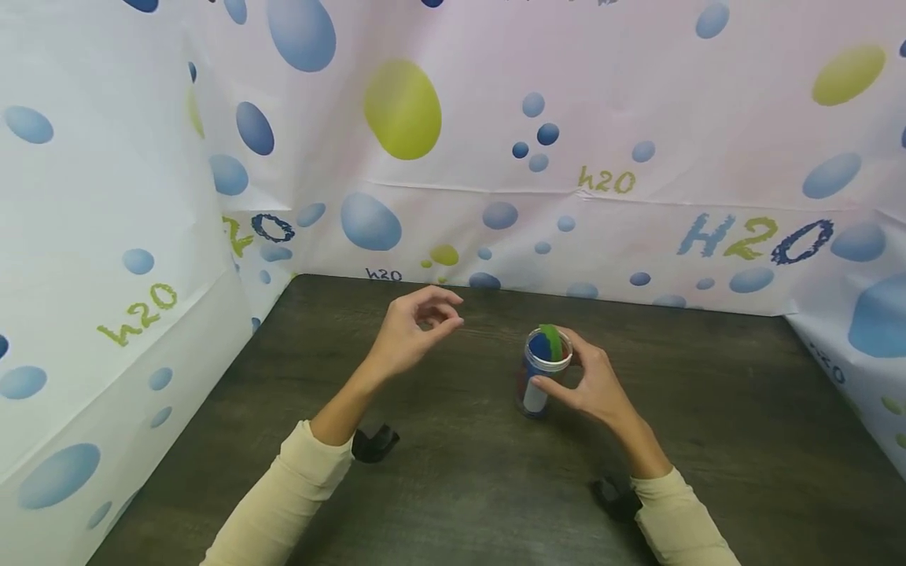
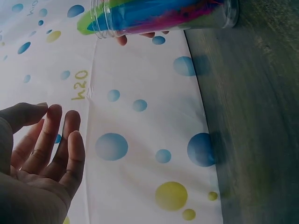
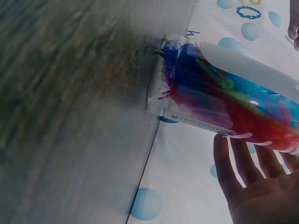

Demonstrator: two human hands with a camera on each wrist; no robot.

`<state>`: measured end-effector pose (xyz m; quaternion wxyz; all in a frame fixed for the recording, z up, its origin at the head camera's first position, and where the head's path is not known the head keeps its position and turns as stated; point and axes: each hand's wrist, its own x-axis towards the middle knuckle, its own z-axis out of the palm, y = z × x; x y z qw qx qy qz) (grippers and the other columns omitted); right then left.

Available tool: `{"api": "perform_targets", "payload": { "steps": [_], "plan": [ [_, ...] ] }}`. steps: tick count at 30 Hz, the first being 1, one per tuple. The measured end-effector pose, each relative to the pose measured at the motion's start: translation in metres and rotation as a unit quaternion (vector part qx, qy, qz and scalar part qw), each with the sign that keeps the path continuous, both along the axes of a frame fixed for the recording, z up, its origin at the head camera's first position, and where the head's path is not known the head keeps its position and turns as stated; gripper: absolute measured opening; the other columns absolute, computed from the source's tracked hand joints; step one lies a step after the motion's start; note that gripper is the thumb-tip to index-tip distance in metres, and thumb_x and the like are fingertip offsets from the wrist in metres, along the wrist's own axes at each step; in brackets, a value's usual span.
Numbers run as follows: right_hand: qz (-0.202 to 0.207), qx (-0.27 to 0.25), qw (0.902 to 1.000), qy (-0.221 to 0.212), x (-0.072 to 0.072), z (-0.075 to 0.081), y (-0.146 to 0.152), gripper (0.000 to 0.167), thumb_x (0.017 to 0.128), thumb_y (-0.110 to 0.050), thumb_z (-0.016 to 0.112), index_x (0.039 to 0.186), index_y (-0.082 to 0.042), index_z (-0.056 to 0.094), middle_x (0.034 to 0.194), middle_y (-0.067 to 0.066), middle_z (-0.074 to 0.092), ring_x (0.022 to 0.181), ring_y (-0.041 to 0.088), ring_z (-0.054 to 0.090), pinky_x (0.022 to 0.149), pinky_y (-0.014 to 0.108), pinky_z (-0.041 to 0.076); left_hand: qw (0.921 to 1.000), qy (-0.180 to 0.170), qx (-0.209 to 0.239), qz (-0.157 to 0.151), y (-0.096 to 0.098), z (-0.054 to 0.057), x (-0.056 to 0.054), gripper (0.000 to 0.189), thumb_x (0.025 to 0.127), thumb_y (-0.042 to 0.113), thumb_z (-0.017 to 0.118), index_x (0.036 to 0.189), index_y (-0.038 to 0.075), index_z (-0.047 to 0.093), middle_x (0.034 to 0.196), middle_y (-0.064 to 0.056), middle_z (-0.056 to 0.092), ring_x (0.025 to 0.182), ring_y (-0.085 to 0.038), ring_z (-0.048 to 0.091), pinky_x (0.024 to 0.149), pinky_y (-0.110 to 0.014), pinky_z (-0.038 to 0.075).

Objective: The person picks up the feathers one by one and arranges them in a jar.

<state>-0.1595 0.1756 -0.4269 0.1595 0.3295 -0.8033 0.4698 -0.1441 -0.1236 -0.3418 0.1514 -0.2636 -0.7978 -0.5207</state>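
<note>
A clear, open-topped jar (image 1: 535, 393) packed with colourful feathers stands at mid-table, with a pale label on its side. My right hand (image 1: 596, 385) grips it near the top, thumb at the front and fingers round the far side. From the mouth pokes a green feather (image 1: 551, 341), beside blue ones. In the right wrist view, blue, red and purple feathers (image 3: 224, 100) show through the jar wall. Left of the jar, my left hand (image 1: 410, 330) is raised over the table with fingers loosely bent, the thumb close to the index fingertip, and nothing held between them.
The dark wood-grain table (image 1: 453, 487) meets a white sheet (image 1: 467, 157) with blue and green spots at the back and sides. A black strap piece (image 1: 375, 444) hangs under the left wrist, and another black piece (image 1: 616, 497) sits at the right wrist.
</note>
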Motion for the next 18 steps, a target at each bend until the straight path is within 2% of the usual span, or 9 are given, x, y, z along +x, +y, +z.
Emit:
{"api": "perform_targets", "payload": {
  "steps": [4, 7, 12, 18],
  "plan": [
    [-0.017, 0.006, 0.9998, -0.009, 0.002, -0.004, 0.005, 0.068, 0.081, -0.019, 0.084, 0.139, 0.003, 0.057, 0.116, 0.017, 0.072, 0.095, 0.019, 0.067, 0.073, 0.034, 0.059, 1.0000, -0.005, -0.002, -0.002, -0.001, -0.005, 0.001, 0.020, 0.094, -0.002, 0.074, 0.113, -0.005, 0.069, 0.092, -0.016, 0.075, 0.077, -0.019, 0.068, 0.072, -0.025, 0.056],
    [-0.023, 0.021, 0.9993, -0.020, 0.002, -0.004, 0.009, 0.070, 0.081, -0.020, 0.084, 0.141, 0.004, 0.056, 0.115, 0.017, 0.071, 0.095, 0.024, 0.069, 0.074, 0.035, 0.060, 0.9999, 0.001, -0.010, 0.010, -0.004, -0.009, 0.004, 0.020, 0.093, -0.001, 0.074, 0.113, -0.004, 0.070, 0.091, -0.015, 0.076, 0.077, -0.019, 0.068, 0.070, -0.025, 0.055],
    [-0.011, 0.039, 0.9985, -0.037, -0.002, 0.001, 0.014, 0.072, 0.082, -0.015, 0.082, 0.145, 0.002, 0.052, 0.117, 0.016, 0.070, 0.094, 0.026, 0.071, 0.076, 0.037, 0.061, 0.9985, 0.018, -0.032, 0.041, -0.009, -0.016, 0.010, 0.019, 0.093, 0.000, 0.075, 0.112, -0.002, 0.071, 0.090, -0.011, 0.076, 0.075, -0.017, 0.067, 0.067, -0.025, 0.053],
    [0.016, 0.072, 0.9955, -0.058, -0.005, 0.006, 0.017, 0.082, 0.083, -0.017, 0.084, 0.151, 0.006, 0.043, 0.119, 0.018, 0.069, 0.088, 0.022, 0.072, 0.078, 0.045, 0.061, 0.9982, 0.024, -0.032, 0.044, -0.013, -0.017, 0.012, 0.019, 0.094, 0.001, 0.075, 0.112, -0.001, 0.071, 0.091, -0.011, 0.076, 0.075, -0.017, 0.067, 0.067, -0.024, 0.052]
  ]
}}
